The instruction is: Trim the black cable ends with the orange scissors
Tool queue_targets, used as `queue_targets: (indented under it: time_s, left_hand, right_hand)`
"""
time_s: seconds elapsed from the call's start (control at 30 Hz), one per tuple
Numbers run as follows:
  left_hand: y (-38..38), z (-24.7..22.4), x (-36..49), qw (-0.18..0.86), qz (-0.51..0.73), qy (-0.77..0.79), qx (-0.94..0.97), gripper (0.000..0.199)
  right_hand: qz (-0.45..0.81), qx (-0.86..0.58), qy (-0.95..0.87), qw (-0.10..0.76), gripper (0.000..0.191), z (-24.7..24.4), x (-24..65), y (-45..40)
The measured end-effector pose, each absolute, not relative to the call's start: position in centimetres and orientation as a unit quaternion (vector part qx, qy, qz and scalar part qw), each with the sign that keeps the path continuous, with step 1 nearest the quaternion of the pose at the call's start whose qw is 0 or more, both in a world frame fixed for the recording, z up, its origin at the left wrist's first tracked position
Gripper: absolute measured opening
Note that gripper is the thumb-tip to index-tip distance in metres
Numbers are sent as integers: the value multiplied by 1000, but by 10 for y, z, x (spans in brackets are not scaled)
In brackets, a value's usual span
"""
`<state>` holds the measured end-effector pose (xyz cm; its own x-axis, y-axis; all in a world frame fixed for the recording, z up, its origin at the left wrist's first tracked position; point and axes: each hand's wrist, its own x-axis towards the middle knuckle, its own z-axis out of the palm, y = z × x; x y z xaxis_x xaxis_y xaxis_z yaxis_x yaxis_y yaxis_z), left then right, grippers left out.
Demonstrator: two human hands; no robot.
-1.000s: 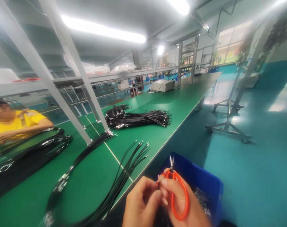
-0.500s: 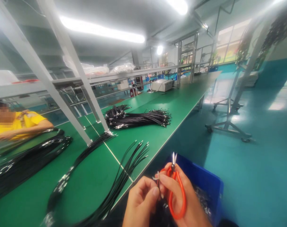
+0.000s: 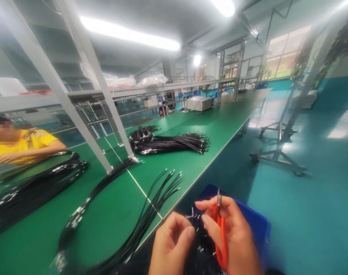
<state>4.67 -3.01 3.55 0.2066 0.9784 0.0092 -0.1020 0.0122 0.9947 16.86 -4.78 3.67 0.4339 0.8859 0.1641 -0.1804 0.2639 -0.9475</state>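
My left hand (image 3: pixel 172 242) is closed in a pinch on a cable, whose thin pale wire ends (image 3: pixel 192 213) stick out past the fingertips. Most of that cable is hidden by the fingers. In my right hand (image 3: pixel 238 233) are small scissors (image 3: pixel 223 244) with red handles, their blades pointing up and seen nearly edge-on. The right thumb and forefinger are spread apart, a short way right of the wire ends. Below and between the hands lies a dark, shiny heap (image 3: pixel 204 244), too blurred to make out fully.
A blue bin (image 3: pixel 258 225) stands behind my right hand. On the green table (image 3: pixel 111 217) lie loose black cables (image 3: pixel 145 217), a curved bundle (image 3: pixel 76 217) and a thick pile (image 3: pixel 171 144). A person in yellow (image 3: pixel 44 143) sits at the left, beyond metal posts (image 3: pixel 90 130).
My right hand has drawn back to the right from the wire ends, thumb and forefinger parting. The scissors have turned edge-on. My left hand keeps its pinch in nearly the same place.
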Motion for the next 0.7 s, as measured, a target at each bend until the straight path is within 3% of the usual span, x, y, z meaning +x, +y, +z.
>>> queue_targets:
  time_s: [0.13, 0.37, 0.57, 0.63, 0.7]
  left_hand:
    - [-27, 34, 41, 596, 434, 392, 549, 35]
    - [-29, 30, 39, 598, 436, 391, 548, 33]
    - [-30, 29, 36, 593, 457, 403, 526, 31]
    - [-28, 30, 33, 583, 475, 408, 518, 30]
    - [-25, 30, 31, 567, 496, 410, 515, 28]
  right_hand:
    - [339, -483, -476, 653, 17, 27, 169, -46]
    - [233, -484, -537, 650, 15, 30, 166, -42]
    - [31, -537, -574, 617, 18, 23, 167, -48]
    - [36, -542, -563, 623, 18, 21, 167, -52]
    - [122, -549, -544, 623, 17, 21, 166, -58]
